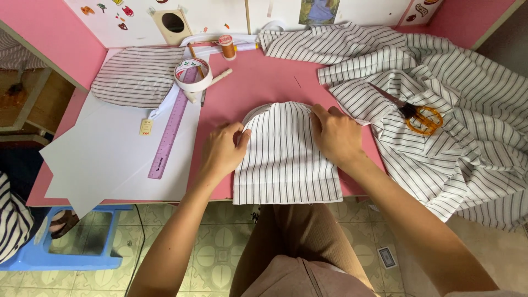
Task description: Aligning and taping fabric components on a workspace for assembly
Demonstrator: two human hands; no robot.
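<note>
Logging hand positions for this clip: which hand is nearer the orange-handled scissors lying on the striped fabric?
Right. The right hand presses the right edge of the folded striped fabric piece, just left of the orange-handled scissors. The left hand holds the piece's opposite edge, farther away.

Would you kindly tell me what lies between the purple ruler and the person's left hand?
In the head view, only bare pink table lies between the purple ruler and the left hand.

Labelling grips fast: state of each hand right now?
Left hand: fingers curled, pinching the left edge of the striped piece; holding it.
Right hand: fingers bent, gripping the piece's upper right edge.
</note>
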